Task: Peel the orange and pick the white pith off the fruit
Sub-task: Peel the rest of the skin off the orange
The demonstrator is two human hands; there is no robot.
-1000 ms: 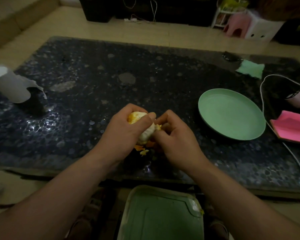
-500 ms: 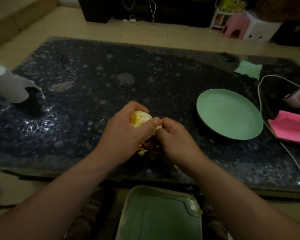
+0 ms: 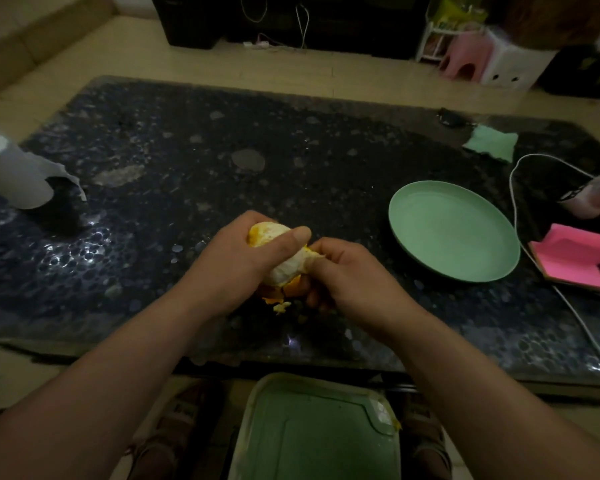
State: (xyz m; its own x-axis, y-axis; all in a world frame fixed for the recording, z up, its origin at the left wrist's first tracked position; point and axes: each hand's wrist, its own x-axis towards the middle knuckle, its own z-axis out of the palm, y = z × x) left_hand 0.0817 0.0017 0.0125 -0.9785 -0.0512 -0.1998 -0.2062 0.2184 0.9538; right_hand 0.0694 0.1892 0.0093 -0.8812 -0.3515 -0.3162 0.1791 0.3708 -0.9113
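Head view. Gripping orange [image 3: 286, 263] in left hand [image 3: 229, 268] just above the near part of the table [image 3: 187, 150], with thumb curled across the top and the other digits wrapped behind. Pinching the orange's right side with right hand [image 3: 354, 282], thumb and forefinger of those fingers [image 3: 329, 251] closed tight on a small bit of covering. Cannot tell whether pith or rind. Lower right digits curled under, beside loose peel [image 3: 279, 291] hanging at the bottom.

Against half a second ago: turned the orange a little, so as to bring more of the pale, pith-coated face toward the camera. Slid the left thumb further right along the top. Barely shifted the right hand, working the same edge as before. Left the same scraps [image 3: 281, 308] lying on the table just under the hands.

For the task, by judgement: mostly rid of rind on the upper part, going by bare flesh at the top left and the white face below it. Still some orange rind clinging underneath. Probably somewhere between the last of the peeling and the start of pith picking. Calls next for a gentle pull on the pinched bit, without squeezing juice out.

Elsewhere: plate [image 3: 454, 230] well apart to the right, bin [image 3: 316, 431] on the floor at the near edge, paper roll [image 3: 14, 171] far left.
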